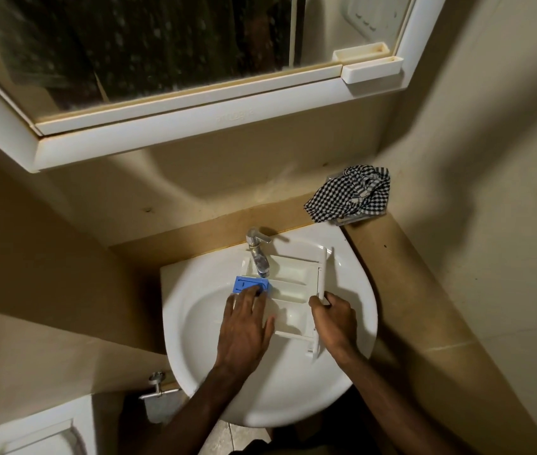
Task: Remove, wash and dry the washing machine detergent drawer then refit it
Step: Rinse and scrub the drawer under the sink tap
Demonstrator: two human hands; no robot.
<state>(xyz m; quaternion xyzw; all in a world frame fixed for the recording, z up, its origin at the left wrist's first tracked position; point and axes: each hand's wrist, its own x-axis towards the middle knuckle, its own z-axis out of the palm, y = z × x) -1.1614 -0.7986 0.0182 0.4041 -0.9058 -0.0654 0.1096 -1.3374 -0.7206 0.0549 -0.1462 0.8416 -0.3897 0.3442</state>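
head | detergent drawer [293, 284] in sink [194, 323] | cabinet [194, 126] lettering unreadable

We see a white sink [194, 366] set into a tan surface [388, 244] in a corner. Across the sink's basin lies the white detergent drawer [293, 284], under the chrome tap [258, 254] that stands on the sink's back rim; a blue insert [247, 284] sits at the drawer's left end. On the surface, in the back right corner, a black-and-white checked cloth [349, 198] lies crumpled over a small white object we cannot identify.
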